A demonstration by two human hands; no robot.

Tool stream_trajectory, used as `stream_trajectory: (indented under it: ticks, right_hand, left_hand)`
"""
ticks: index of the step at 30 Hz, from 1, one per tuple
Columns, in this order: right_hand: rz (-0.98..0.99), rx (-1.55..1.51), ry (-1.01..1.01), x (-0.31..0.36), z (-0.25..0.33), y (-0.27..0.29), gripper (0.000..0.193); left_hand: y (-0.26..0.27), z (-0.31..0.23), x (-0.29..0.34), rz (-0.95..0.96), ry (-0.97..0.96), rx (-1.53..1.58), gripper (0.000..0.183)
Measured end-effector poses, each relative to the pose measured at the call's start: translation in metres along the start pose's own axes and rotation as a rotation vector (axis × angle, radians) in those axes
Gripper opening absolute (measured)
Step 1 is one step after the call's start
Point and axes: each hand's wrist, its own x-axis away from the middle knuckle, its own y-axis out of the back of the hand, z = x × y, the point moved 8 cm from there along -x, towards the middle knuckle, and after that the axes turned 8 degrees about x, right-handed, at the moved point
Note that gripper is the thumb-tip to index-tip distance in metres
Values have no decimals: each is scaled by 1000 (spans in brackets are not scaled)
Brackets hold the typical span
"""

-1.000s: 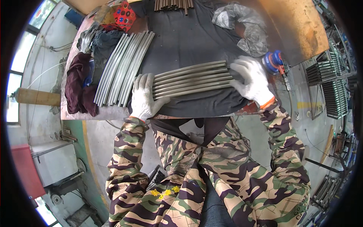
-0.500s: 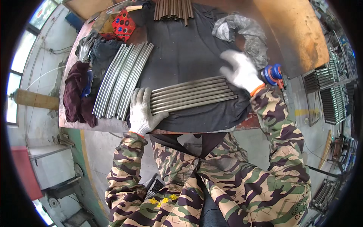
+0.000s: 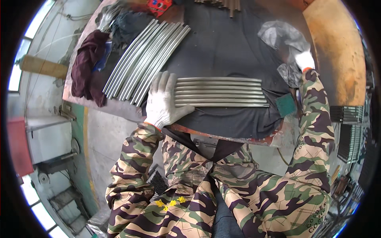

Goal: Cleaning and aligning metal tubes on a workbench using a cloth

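Left hand: the white-gloved left hand [image 3: 162, 101] lies flat and spread, fingers wide, pressed against the left ends of the short metal tubes [image 3: 222, 92]; it grips nothing.
Right hand: the white-gloved right hand [image 3: 304, 60] is stretched far out to the right side of the table, at the crumpled grey plastic bag [image 3: 282, 36]; whether it has closed on the bag cannot be told, since the fingers are mostly hidden.
Short metal tubes: about five straight silver tubes lie side by side, crosswise in front of the person, on the dark cloth [image 3: 222, 51] that covers the table top; their left ends touch the left hand.
Long tubes: a second bundle of long metal tubes [image 3: 145, 59] lies slantwise on the left part of the table, just beside the left hand's fingertips and apart from the short ones.
Other things: a dark red rag [image 3: 85, 71] hangs over the table's left edge; a small green block [image 3: 285, 105] sits near the right ends of the short tubes; a red perforated object [image 3: 160, 5] lies at the far edge.
Person: camouflage sleeves and trousers, close against the table's near edge [image 3: 222, 137].
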Motion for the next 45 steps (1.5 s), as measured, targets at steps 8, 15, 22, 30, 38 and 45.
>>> stream_trajectory:
  ticks: [8,15,22,30,38,45]
  right_hand:
    - [-111,-392,-216,40,141,111,39]
    - [-179,-895,221,141,289,249,24]
    - [386,-252,663,236,529,146,56]
    - [60,-288,680,270,591,134,77]
    - [112,-590,710,254,541,140,58]
    - [-36,-568,668,243,438,143,48]
  left_hand:
    - [30,24,41,32,161,-116,119]
    - [29,21,27,-22,103,-74,117]
    - [25,19,18,-74,-53,86,101]
    - [3,38,27,-155,-75,297,87]
    - [22,20,21,-40,0,-2,78]
    - [14,29,35,26,58,-158,80]
